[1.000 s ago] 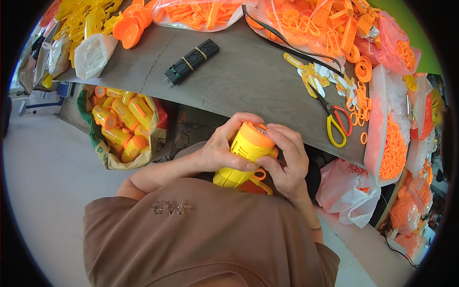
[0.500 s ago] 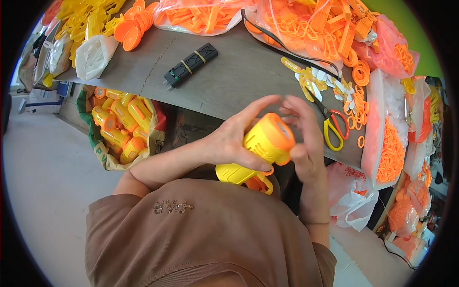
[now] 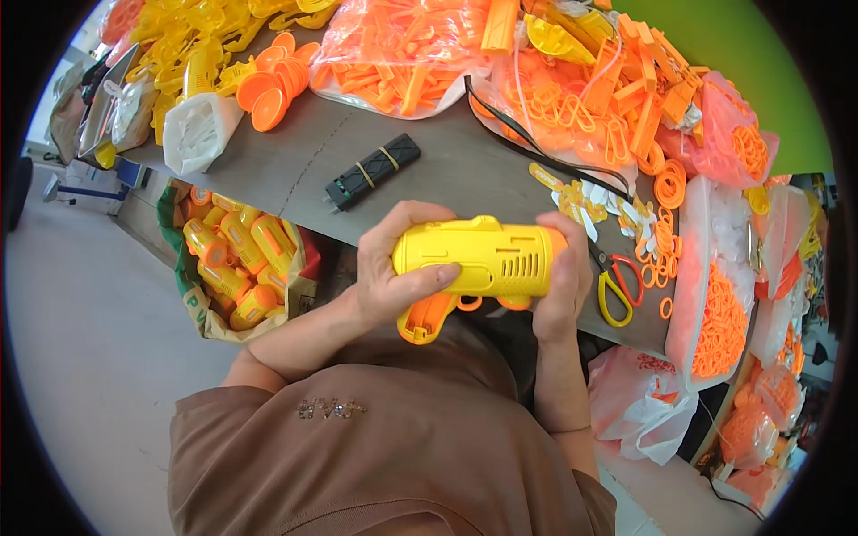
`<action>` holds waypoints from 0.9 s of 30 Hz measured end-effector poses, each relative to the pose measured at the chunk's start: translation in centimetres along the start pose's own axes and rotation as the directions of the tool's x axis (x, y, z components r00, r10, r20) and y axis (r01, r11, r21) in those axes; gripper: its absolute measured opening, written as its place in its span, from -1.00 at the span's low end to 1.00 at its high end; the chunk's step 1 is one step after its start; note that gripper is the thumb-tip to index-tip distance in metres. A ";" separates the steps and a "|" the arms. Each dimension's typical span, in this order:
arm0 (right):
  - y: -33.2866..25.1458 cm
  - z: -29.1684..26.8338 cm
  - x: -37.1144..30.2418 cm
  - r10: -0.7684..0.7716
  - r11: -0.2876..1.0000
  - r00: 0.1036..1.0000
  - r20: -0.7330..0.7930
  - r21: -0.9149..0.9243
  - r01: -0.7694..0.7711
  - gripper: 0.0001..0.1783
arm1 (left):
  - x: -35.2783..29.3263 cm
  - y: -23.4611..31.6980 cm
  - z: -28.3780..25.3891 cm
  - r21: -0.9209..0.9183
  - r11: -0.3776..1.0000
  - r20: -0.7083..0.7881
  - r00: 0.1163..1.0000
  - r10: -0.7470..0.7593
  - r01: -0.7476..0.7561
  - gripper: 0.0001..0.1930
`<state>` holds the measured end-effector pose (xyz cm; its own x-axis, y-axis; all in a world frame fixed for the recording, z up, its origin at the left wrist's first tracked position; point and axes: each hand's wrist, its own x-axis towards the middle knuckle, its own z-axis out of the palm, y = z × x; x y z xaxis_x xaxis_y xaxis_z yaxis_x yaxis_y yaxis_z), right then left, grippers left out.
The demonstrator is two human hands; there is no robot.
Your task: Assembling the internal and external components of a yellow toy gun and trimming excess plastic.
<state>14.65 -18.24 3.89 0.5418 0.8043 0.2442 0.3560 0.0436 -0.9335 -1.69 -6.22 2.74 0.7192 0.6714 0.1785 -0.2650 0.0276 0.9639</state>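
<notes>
Across the back of the grey table (image 3: 268,170): clear bags of orange plastic parts (image 3: 402,45), heaped from the middle to the right edge. Further right, near the table's end, a clear bag of orange rings (image 3: 715,330), standing tall and narrow. Below the table on the left, a green-edged sack of yellow toy bodies (image 3: 237,268), open at the top. Under the right end, a crumpled pink-white plastic bag (image 3: 639,397) on the floor. At the far left of the table, a white bag (image 3: 192,129) lying on its side, beside a stack of orange discs (image 3: 268,85).

Over the lap, just in front of the table edge: a yellow toy gun (image 3: 483,259), long axis level and running left to right, orange-tipped muzzle pointing right, grip hanging down toward the body. Left hand (image 3: 393,272) closed around the rear end, thumb lying along the side. Right hand (image 3: 563,286) wrapped around the muzzle end, fingers curled over it.

On the table behind: a black box with two rubber bands (image 3: 371,171), lying slantwise. Yellow-handled scissors (image 3: 615,288) just beside the right hand.
</notes>
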 end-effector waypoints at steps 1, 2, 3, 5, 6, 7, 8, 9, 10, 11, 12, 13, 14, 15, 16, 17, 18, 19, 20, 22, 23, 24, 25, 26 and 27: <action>0.1 0.2 -0.3 -0.041 0.999 0.998 -0.044 -0.014 0.040 -0.46 | 0.0 -0.2 -0.2 -0.033 0.999 0.016 0.999 -0.041 0.042 -0.58; 0.1 0.3 -0.6 -0.080 0.997 0.993 -0.086 -0.030 0.078 -0.47 | 0.1 0.0 -0.3 -0.067 0.994 0.032 0.996 -0.084 0.086 -0.59; -0.2 0.4 -1.0 -0.078 0.996 0.991 -0.104 -0.059 0.072 -0.48 | 0.3 0.2 -0.4 -0.064 0.995 0.023 0.996 -0.081 0.082 -0.59; -0.5 0.7 -1.2 -0.082 0.996 0.989 -0.121 -0.054 0.076 -0.47 | 0.7 0.5 -0.7 -0.216 0.948 0.089 0.971 -0.221 0.235 -0.58; -0.5 0.8 -1.2 -0.082 0.996 0.986 -0.147 -0.053 0.075 -0.45 | 0.7 0.5 -0.7 -0.215 0.949 0.083 0.972 -0.219 0.232 -0.58; -0.3 1.0 -1.1 -0.093 0.995 0.982 -0.163 -0.049 0.086 -0.45 | 0.7 0.5 -0.6 -0.169 0.961 0.070 0.975 -0.210 0.219 -0.58; 0.3 1.1 -1.1 -0.095 0.995 0.982 -0.163 -0.050 0.088 -0.45 | 0.6 0.6 -0.5 -0.125 0.970 0.063 0.977 -0.202 0.208 -0.57; 1.2 1.2 -1.1 -0.067 0.995 0.981 -0.183 0.057 0.079 -0.45 | 0.3 1.0 -0.3 0.034 0.996 0.048 0.995 -0.088 0.086 -0.55; 1.9 1.2 -1.0 -0.037 0.984 0.979 -0.201 0.162 0.071 -0.44 | 0.4 0.7 -0.4 0.033 0.996 0.049 0.995 -0.086 0.085 -0.55; 2.4 1.3 -0.9 -0.038 0.985 0.979 -0.200 0.159 0.071 -0.44 | 0.5 0.3 -0.6 0.150 0.986 0.082 0.995 0.056 -0.068 -0.54; 2.8 1.3 -0.7 0.020 0.974 0.981 -0.192 0.224 0.024 -0.45 | 0.8 0.0 -0.7 0.259 0.940 0.130 0.973 0.193 -0.221 -0.53; 2.9 1.2 -0.6 0.077 0.957 0.981 -0.180 0.288 -0.023 -0.46 | 1.0 0.0 -0.7 0.216 0.966 0.109 0.986 0.123 -0.145 -0.54; 2.7 1.3 -0.5 0.075 0.958 0.981 -0.177 0.286 -0.022 -0.46 | 1.1 0.0 -0.7 0.215 0.966 0.106 0.986 0.126 -0.146 -0.54; 2.3 1.3 -0.4 0.059 0.980 0.984 -0.166 0.195 -0.026 -0.46 | 1.2 0.0 -0.6 0.106 0.994 0.044 0.999 0.024 -0.028 -0.55; 2.1 1.4 -0.3 0.044 0.994 0.987 -0.153 0.103 -0.028 -0.46 | 1.3 -0.1 -0.6 -0.010 0.996 -0.005 0.996 -0.085 0.085 -0.57; 2.1 1.6 -0.6 -0.042 0.999 0.990 -0.137 0.006 0.043 -0.46 | 1.8 -0.5 -1.3 0.017 0.996 0.015 0.996 -0.087 0.087 -0.63; 2.3 1.6 -0.6 -0.044 0.999 0.990 -0.137 0.004 0.045 -0.46 | 2.6 -0.4 -1.6 0.016 0.996 0.015 0.996 -0.085 0.085 -0.63; 2.5 1.5 -0.5 -0.076 0.997 0.985 -0.157 0.012 0.079 -0.46 | 3.6 0.0 -1.9 0.026 0.989 0.076 0.987 -0.144 0.143 -0.65; 2.9 1.5 -0.3 -0.108 0.993 0.978 -0.178 0.021 0.114 -0.45 | 4.7 0.3 -2.3 0.042 0.979 0.137 0.970 -0.203 0.199 -0.65; 3.5 1.2 0.1 -0.070 0.990 0.968 -0.242 0.106 0.098 -0.46 | 7.6 0.0 -3.5 0.556 0.831 0.023 1.000 0.004 -0.015 -0.57; 3.8 1.0 0.3 -0.026 0.978 0.953 -0.302 0.191 0.088 -0.46 | 9.6 0.2 -4.2 0.669 0.741 -0.091 0.996 0.005 0.057 -0.55; 4.3 0.8 0.3 -0.028 0.977 0.952 -0.305 0.192 0.091 -0.46 | 11.1 0.4 -5.2 0.790 0.608 -0.125 0.992 0.028 0.083 -0.53; 4.7 0.8 0.2 -0.036 0.975 0.951 -0.307 0.197 0.100 -0.46 | 12.3 -0.9 -6.7 0.909 0.413 -0.044 0.977 0.210 -0.048 -0.51; 5.2 0.7 0.1 -0.041 0.973 0.951 -0.308 0.203 0.107 -0.45 | 13.1 -1.4 -7.3 0.910 0.411 -0.049 0.976 0.213 -0.044 -0.51; 5.5 0.7 -0.1 -0.042 0.973 0.950 -0.309 0.202 0.109 -0.45 | 13.8 -1.8 -7.6 0.945 0.316 -0.005 0.963 0.270 -0.083 -0.51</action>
<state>15.99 -17.68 -1.49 0.7347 0.5795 0.3526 0.2515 0.2500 -0.9350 3.86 8.60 1.99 0.6177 0.6580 0.4306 0.4634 -0.7470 0.4767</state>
